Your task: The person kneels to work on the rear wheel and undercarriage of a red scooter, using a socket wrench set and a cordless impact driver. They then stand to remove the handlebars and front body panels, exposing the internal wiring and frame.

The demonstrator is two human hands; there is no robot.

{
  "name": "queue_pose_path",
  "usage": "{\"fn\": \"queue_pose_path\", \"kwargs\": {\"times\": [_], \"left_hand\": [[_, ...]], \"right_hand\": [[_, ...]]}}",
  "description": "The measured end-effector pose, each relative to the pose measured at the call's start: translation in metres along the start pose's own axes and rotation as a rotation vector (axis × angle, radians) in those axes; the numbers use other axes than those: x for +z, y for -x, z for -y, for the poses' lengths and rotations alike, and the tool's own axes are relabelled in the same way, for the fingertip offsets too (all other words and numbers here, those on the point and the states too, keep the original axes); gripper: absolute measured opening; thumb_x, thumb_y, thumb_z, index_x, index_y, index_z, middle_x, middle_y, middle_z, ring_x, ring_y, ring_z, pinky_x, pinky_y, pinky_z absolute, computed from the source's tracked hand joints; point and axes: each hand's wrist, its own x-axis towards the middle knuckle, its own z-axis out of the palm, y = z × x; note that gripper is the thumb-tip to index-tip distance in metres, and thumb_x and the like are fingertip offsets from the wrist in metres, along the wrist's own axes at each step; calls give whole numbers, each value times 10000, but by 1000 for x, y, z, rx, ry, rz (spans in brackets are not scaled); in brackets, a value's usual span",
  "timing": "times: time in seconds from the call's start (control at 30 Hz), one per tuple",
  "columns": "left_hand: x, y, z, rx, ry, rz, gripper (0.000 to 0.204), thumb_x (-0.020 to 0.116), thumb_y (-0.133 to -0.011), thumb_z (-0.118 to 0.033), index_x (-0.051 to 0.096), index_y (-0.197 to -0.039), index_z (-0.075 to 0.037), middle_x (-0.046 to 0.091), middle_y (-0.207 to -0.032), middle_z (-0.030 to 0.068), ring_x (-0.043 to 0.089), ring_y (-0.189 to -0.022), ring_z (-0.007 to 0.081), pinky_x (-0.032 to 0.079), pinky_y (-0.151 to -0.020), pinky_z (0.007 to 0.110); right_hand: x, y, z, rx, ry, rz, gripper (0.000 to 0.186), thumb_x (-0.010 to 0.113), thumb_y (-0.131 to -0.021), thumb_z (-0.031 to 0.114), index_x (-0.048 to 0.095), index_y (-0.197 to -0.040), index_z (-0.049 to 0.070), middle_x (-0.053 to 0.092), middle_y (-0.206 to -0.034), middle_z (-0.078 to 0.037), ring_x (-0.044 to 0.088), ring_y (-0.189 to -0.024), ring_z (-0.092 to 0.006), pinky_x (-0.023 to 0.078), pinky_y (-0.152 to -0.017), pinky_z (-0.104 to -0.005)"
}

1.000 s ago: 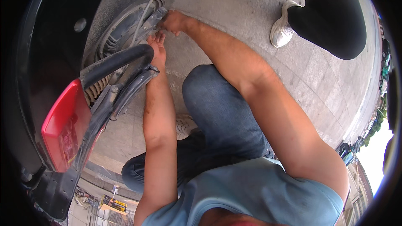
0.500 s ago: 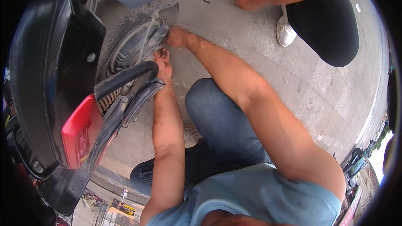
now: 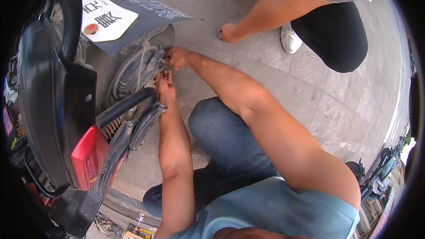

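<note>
My left hand (image 3: 166,87) and, beyond it, my right hand (image 3: 178,58) sit at the right edge of the wheel (image 3: 125,76), the vehicle (image 3: 53,106) to my left, a co-worker's shoe (image 3: 291,40) on the pavement (image 3: 330,121) farther right.

Passable over the pavement (image 3: 261,64) right of the right hand (image 3: 178,58), up to the co-worker's hand (image 3: 229,32). Blocked leftward by the wheel (image 3: 132,70), higher up by the mudflap (image 3: 141,24). Hemmed in at the left hand (image 3: 166,87) by the black bar (image 3: 126,106) beside the wrist and the bent knee (image 3: 212,115) rightward.

Bold black characters (image 3: 109,19) on white plate (image 3: 125,25), pale outlined lettering (image 3: 164,14) on dark mudflap (image 3: 152,24)
</note>
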Motion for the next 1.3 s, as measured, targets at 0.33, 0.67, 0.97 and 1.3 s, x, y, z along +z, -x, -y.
{"fn": "queue_pose_path", "kwargs": {"times": [0.33, 0.67, 0.97, 1.3], "left_hand": [[-13, -7, -8, -26, 124, 114, 166, 382, -1048, -92, 489, -1083, 29, 637, -1113, 255, 651, -1073, 356, 500, -1073, 478], [-17, -5, -9, -47, -25, 206, 344, 347, -1075, -171, 368, -1323, 67, 541, -1314, 247, 621, -1141, 356, 508, -1060, 462], [-7, 4, -14, -59, -51, 237, 429, 298, -1077, -117, 227, -1459, 64, 417, -1418, 300, 565, -1199, 417, 494, -1071, 503], [-15, -14, 3, -13, -140, 133, 317, 413, -1047, -130, 414, -1330, 13, 569, -1154, 157, 625, -945, 267, 558, -935, 419]], "right_hand": [[-98, -24, -3, -97, 366, -502, 595, 528, -853, 92, 452, -1442, 123, 548, -1363, -208, 517, -1277, -355, 451, -1044, -427], [-93, -3, -28, -9, 600, -189, 707, 600, -835, 108, 390, -1507, 166, 629, -1254, -224, 580, -1196, -382, 470, -1006, -438], [-67, 28, -45, 11, 539, -221, 729, 639, -840, 172, 364, -1516, 157, 622, -1265, -229, 565, -1217, -365, 452, -1023, -437], [-77, 25, -45, 41, 571, -260, 690, 596, -852, 198, 377, -1499, 97, 597, -1313, -210, 542, -1258, -351, 450, -1041, -432]]}}
